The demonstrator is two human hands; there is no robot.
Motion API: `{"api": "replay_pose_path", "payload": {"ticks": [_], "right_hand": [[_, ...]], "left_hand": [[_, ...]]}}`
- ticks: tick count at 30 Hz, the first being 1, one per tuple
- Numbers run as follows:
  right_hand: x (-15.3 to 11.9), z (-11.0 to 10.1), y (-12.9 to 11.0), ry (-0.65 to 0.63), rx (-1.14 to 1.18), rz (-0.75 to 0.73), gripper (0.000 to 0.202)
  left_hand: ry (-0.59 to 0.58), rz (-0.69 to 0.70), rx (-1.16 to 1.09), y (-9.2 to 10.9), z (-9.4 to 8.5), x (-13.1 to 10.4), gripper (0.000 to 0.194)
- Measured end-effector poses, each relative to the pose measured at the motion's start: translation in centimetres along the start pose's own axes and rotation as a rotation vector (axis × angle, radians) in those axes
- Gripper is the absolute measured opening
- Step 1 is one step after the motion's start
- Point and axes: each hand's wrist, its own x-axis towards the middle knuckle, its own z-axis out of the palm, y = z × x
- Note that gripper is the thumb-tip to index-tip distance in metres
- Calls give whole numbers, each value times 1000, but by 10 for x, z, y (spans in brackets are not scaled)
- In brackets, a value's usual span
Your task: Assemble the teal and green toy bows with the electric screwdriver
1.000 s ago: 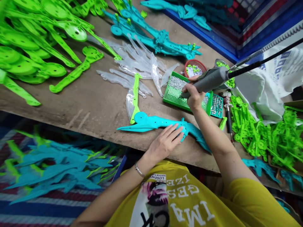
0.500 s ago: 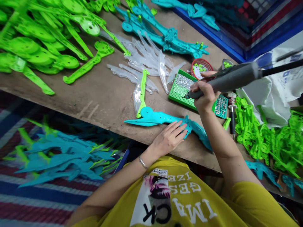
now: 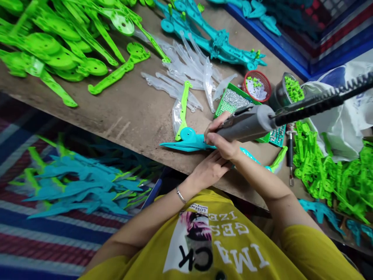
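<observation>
My right hand [image 3: 223, 144] is wrapped round a grey electric screwdriver [image 3: 247, 124] with a coiled dark cord. The driver's tip is hidden behind my fingers, over a long teal plastic part [image 3: 186, 144] near the table's front edge. Flat against that part lies my left hand [image 3: 207, 173], its fingers outstretched and partly covered by the right hand. A lime green strip [image 3: 183, 111] with a clear piece beside it touches the teal part's rounded end. Another lime piece [image 3: 279, 159] shows at its right end. Behind the driver sits a green basket [image 3: 223, 107] of small silver screws.
Lime green parts [image 3: 58, 42] are heaped at the left, clear plastic pieces [image 3: 189, 74] in the middle. Teal assemblies [image 3: 215, 41] lie farther back. A red basket [image 3: 269, 91] and a metal cup [image 3: 278, 95] hold small pieces. More lime parts [image 3: 314, 167] fill the right.
My right hand has brought the screwdriver from the screw basket left and nearer, over the teal part. My left hand stays on the part. The whole view has shifted slightly.
</observation>
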Motion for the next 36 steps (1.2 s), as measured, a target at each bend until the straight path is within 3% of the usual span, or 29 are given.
{"api": "replay_pose_path", "payload": {"ticks": [4,8,10,13,16,18,22,25,36], "right_hand": [[7,1,-2,-127,-80,-73,25],[14,-2,1,-238,-65,-123,32],[18,-9,2,-165,25,-165,32],[30,-32,0,131,115,-283,31],[46,-62,0,445,38,-379,24],[55,-79,6,542,-43,-395,25],[62,-95,21,587,-156,-338,28],[62,-93,28,612,-194,-279,27],[65,-96,29,552,-187,-292,32]], "left_hand": [[-22,-5,0,-1,3,-2,21],[-34,-14,-7,-1,2,-2,18],[-17,-15,-13,-1,1,-1,19],[0,7,-13,-1,-1,-1,29],[3,30,-1,-2,-1,-1,35],[8,36,7,-3,-1,-2,35],[1,37,6,-3,0,-4,36],[-6,33,-1,-3,1,-4,37],[13,29,-25,-3,1,-3,39]]}}
